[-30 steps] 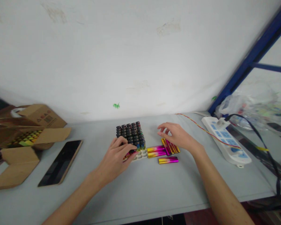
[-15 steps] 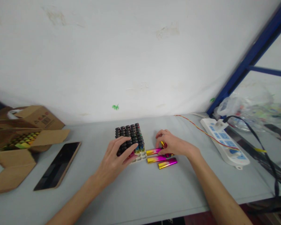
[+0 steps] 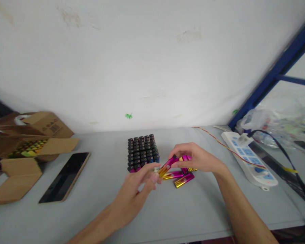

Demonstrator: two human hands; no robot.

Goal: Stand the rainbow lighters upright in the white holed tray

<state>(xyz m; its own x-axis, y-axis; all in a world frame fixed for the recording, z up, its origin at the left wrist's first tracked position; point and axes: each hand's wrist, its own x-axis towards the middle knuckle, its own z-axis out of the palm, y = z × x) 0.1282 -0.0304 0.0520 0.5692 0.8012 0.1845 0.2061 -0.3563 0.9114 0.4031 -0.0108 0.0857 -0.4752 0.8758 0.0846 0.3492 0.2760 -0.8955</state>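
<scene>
A pink-and-gold metallic lighter [image 3: 167, 166] slants between my hands. My right hand [image 3: 193, 156] pinches its dark upper end between thumb and fingers. My left hand [image 3: 139, 186] is at the lower gold end, thumb and fingers curved and apart; whether they touch it is hard to see. Behind the left hand stands a block of upright lighters with black tops [image 3: 142, 150], packed in rows. Their tray is mostly hidden by the left hand. Beneath my hands lie more pink-and-gold lighters [image 3: 184, 180], some partly covered by the right hand.
To the left are a phone [image 3: 64, 178] and an open cardboard box [image 3: 58, 145] holding yellow-and-black items. A white power strip [image 3: 249, 159] with a plug and cables lies at right, near plastic bags [image 3: 259, 120]. The white wall [image 3: 152, 67] rises behind the table.
My left hand has come away from the block toward the right hand. My right hand has lifted a lighter off the loose group and tilted it toward the left. The view has shifted slightly.
</scene>
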